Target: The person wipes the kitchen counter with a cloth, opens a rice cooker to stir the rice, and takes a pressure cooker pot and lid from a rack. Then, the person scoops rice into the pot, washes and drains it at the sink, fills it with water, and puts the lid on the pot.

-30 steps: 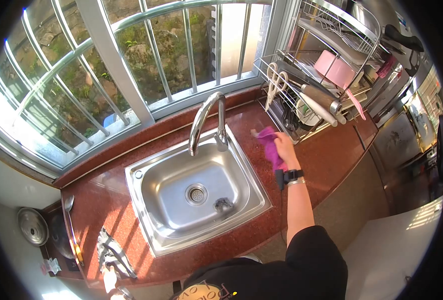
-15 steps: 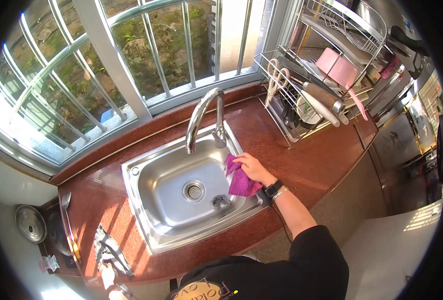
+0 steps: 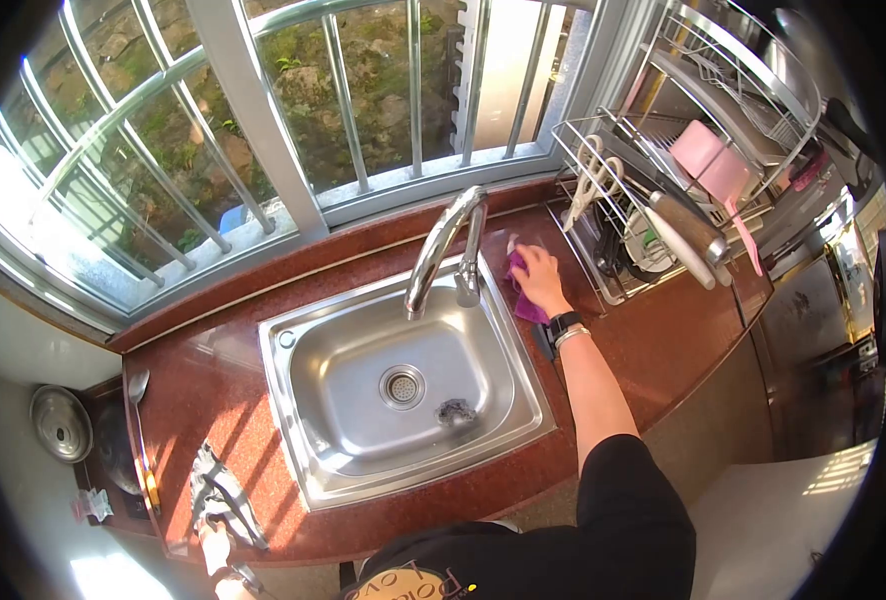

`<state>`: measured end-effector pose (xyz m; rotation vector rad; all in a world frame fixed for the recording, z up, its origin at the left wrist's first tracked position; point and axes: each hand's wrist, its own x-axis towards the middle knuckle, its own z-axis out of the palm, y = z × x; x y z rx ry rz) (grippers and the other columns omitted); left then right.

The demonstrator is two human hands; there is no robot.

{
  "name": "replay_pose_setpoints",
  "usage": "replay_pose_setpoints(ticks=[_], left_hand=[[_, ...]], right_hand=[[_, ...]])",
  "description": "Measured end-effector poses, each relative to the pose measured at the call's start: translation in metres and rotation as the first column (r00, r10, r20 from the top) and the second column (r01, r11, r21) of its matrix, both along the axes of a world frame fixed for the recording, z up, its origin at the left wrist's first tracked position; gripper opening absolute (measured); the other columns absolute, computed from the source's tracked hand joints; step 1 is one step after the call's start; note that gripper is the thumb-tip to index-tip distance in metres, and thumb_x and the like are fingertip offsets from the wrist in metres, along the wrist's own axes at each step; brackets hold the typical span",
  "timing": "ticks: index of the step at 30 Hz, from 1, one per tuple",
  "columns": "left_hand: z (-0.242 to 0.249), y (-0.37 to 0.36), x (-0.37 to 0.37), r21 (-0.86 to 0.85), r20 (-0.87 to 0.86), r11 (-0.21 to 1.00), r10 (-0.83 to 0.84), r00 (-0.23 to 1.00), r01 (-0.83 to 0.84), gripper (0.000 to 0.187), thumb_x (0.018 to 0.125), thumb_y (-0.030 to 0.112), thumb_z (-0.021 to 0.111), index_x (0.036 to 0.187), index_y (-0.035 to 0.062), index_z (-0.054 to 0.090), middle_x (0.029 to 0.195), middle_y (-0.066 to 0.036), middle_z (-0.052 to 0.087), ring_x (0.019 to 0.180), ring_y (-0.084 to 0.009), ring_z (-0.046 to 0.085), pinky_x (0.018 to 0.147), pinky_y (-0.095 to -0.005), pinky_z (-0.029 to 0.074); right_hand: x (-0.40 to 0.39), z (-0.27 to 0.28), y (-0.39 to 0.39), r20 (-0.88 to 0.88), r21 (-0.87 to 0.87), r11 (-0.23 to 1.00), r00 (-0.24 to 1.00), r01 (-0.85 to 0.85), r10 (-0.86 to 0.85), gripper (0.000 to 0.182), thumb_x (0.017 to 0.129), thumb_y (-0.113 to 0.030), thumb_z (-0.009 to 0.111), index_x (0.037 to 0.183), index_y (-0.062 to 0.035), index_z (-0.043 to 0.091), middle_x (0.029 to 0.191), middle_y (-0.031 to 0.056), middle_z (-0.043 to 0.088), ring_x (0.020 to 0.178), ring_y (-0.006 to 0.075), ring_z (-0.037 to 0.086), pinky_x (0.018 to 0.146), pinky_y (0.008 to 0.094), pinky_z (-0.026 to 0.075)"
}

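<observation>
My right hand [image 3: 540, 280] grips a purple cloth [image 3: 529, 308], pressing it onto the red countertop just right of the sink's back corner. Part of the cloth is hidden under the fingers. At the lower left, my left hand [image 3: 217, 543] has its fingers on the near end of a crumpled grey-and-white cloth [image 3: 222, 495] lying on the counter. Between the hands is the stainless steel sink [image 3: 348, 378], with a dark wire scourer [image 3: 456, 411] in its basin near the drain. A chrome faucet [image 3: 448, 240] arches over the back of the sink.
A wire dish rack [image 3: 613, 290] with scissors, knives and a pink pan [image 3: 713, 165] stands close to my right hand. A long-handled spatula [image 3: 139, 387] lies along the counter's left edge, near a metal lid [image 3: 62, 423]. Barred windows [image 3: 383, 110] line the back.
My right hand has carried the purple cloth from the sink's right rim back and right onto the countertop. The left hand stays at the grey cloth. The view has shifted slightly.
</observation>
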<state>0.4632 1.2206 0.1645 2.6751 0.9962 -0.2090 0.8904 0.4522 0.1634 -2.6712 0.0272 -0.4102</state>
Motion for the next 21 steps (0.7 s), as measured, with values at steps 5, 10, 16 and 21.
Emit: replay_pose_setpoints(ticks=[5, 10, 16, 21], left_hand=[[0.022, -0.02, 0.011, 0.016, -0.101, 0.999, 0.046, 0.994, -0.045, 0.057, 0.085, 0.016, 0.06, 0.135, -0.0025, 0.04, 0.135, -0.026, 0.042, 0.127, -0.0383, 0.039, 0.108, -0.0423, 0.029], [0.0, -0.004, 0.007, 0.105, -0.065, 0.992, 0.073, 0.995, -0.066, 0.055, 0.084, 0.018, 0.062, 0.131, -0.0059, 0.043, 0.132, -0.027, 0.044, 0.127, -0.0397, 0.039, 0.109, -0.0415, 0.028], [0.019, -0.013, 0.025, 0.018, -0.142, 0.999, 0.029, 0.989, -0.027, 0.055, 0.086, 0.022, 0.06, 0.128, -0.0103, 0.042, 0.131, -0.029, 0.044, 0.124, -0.0398, 0.042, 0.106, -0.0404, 0.032], [0.015, 0.005, 0.027, -0.201, -0.022, 0.976, -0.088, 0.996, 0.082, 0.043, 0.087, 0.025, 0.06, 0.121, -0.0009, 0.053, 0.121, -0.024, 0.054, 0.118, -0.0347, 0.05, 0.099, -0.0402, 0.04]], right_hand=[[-0.007, 0.002, 0.014, -0.068, -0.189, 0.98, 0.996, -0.063, 0.05, 0.039, 0.087, -0.019, 0.057, 0.125, -0.02, 0.056, 0.129, 0.0042, 0.048, 0.112, 0.0319, 0.044, 0.087, 0.0529, 0.042], [-0.08, 0.018, 0.036, -0.16, -0.233, 0.937, 0.961, -0.259, 0.226, 0.039, 0.085, -0.017, 0.055, 0.125, -0.0181, 0.055, 0.129, 0.0089, 0.048, 0.109, 0.0359, 0.044, 0.088, 0.0496, 0.043], [-0.159, -0.005, 0.073, -0.083, 0.075, 0.872, 0.868, -0.484, 0.489, 0.031, 0.086, -0.009, 0.05, 0.114, -0.011, 0.063, 0.116, 0.0105, 0.058, 0.104, 0.0311, 0.049, 0.091, 0.0417, 0.042], [-0.15, 0.06, 0.097, -0.081, 0.55, 0.805, 0.945, -0.222, 0.316, 0.023, 0.083, -0.005, 0.053, 0.101, -0.0054, 0.069, 0.095, 0.0138, 0.064, 0.088, 0.0288, 0.06, 0.078, 0.036, 0.05]])
